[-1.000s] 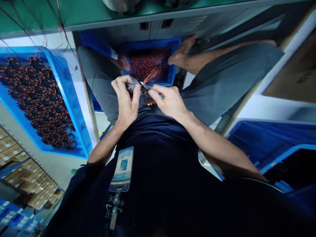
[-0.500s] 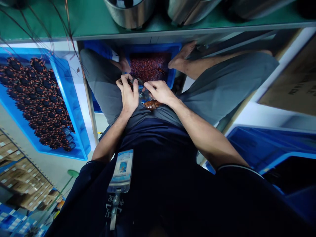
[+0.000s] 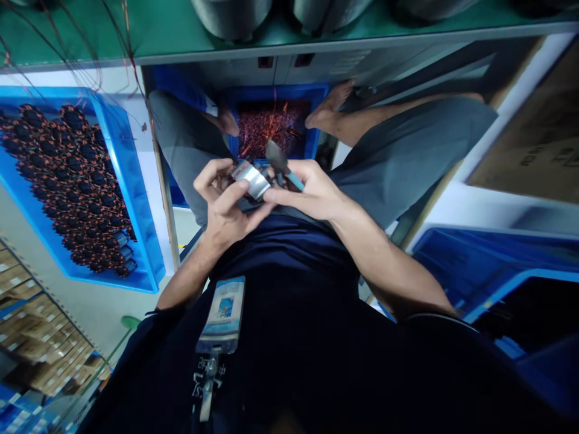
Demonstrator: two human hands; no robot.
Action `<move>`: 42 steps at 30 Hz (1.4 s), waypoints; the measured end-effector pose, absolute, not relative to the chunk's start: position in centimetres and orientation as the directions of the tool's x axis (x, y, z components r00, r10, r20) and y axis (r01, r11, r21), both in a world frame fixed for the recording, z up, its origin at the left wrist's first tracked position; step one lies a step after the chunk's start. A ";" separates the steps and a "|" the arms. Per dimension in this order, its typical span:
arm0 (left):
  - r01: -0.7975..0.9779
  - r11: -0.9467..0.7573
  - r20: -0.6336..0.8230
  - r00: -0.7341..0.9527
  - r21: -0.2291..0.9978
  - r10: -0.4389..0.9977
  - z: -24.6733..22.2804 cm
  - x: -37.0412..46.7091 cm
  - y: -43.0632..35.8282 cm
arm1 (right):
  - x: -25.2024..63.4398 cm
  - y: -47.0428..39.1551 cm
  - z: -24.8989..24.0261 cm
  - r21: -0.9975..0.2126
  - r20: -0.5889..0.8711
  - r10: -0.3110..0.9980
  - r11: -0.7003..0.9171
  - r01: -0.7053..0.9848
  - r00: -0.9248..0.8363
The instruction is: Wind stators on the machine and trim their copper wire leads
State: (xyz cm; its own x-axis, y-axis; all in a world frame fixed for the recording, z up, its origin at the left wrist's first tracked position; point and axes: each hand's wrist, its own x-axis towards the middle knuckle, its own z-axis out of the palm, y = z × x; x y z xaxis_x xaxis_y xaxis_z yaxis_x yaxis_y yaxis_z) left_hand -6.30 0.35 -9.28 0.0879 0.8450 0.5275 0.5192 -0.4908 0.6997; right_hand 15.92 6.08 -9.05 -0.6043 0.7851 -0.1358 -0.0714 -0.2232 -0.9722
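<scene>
Above my lap, my left hand [image 3: 226,208] is closed around a motor stator [image 3: 252,179] with a shiny silver outer wall, its axis tilted. My left thumb lies on the metal side. My right hand [image 3: 312,191] grips what look like pliers [image 3: 277,155], with a grey metal head pointing up and a light-blue handle. The jaws are too blurred to make out. My right thumb touches the stator's near right edge. Dark parts between the hands are partly hidden by the fingers.
A blue bin [image 3: 319,129] of reddish wire scraps stands between my feet. At left, a blue tray [image 3: 136,199] holds rows of wound stators. Metal cylinders [image 3: 233,18] stand on the green bench [image 3: 167,36], where loose wires hang over the edge. Blue crates [image 3: 488,247] sit at right.
Both hands have come closer to my body. The stator has turned so its silver side faces up, and the pliers now show in my right hand. Loose copper wires appear over the bin.
</scene>
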 end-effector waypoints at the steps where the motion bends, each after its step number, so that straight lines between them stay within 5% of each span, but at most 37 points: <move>1: 0.440 -0.466 0.491 0.063 0.768 0.869 -8.2 -6.3 0.0 | 16.5 5.9 -8.1 -0.985 -0.072 0.796 -0.152 -0.083 -0.602; 4: 0.008 -0.033 0.032 0.099 0.999 0.995 -4.4 -6.0 -1.3 | 18.3 5.6 -5.7 -0.992 0.120 0.775 0.072 -0.102 -0.620; 7: -0.280 0.376 -0.271 0.350 0.883 0.897 -1.1 -5.3 -2.3 | 19.6 5.3 -3.3 -0.971 0.217 0.714 0.227 -0.074 -0.666; 16: -0.407 0.270 -0.209 0.190 0.873 0.959 0.9 -3.4 -1.7 | 21.7 2.6 2.4 -0.898 0.024 0.814 0.273 0.346 -0.580; 30: -0.143 0.020 0.013 0.223 0.989 0.975 -0.2 -4.3 -1.9 | 21.9 0.7 3.0 -0.831 0.017 0.814 0.334 0.444 -0.581; 35: -0.181 0.091 -0.060 0.172 0.979 0.983 -0.9 -3.3 -2.3 | 21.9 0.7 1.4 -0.792 0.059 0.842 0.366 0.488 -0.536; 42: -0.357 0.295 -0.279 0.097 0.886 0.955 -2.5 -1.6 -1.9 | 21.4 1.6 -1.9 -0.904 0.035 0.880 0.230 0.360 -0.473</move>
State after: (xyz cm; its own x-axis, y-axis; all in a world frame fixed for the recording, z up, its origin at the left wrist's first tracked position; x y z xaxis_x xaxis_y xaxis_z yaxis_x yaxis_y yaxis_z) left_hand -1.58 -1.87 -2.52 0.0970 0.9554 -0.2790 -0.3575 0.2950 0.8861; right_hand 21.41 1.61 -1.86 -0.4731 0.8803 0.0353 0.3604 0.2299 -0.9040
